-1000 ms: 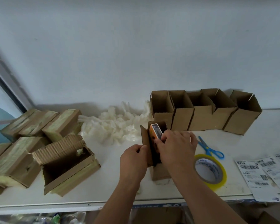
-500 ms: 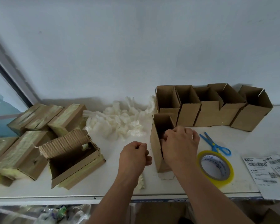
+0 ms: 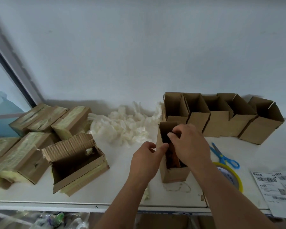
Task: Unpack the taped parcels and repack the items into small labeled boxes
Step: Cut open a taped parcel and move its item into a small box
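On the tabletop (image 3: 122,192), the small open box (image 3: 173,174) stands near the middle, the left hand (image 3: 145,161) pinching its left wall, the right hand (image 3: 190,146) curled over its opening, grip unclear.

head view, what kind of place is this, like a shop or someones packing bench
Most likely a small packing or shipping bench, though not certain. A row of open small boxes stands by the wall, printed barcode labels lie at the right, and a tape roll and blue scissors sit beside them.
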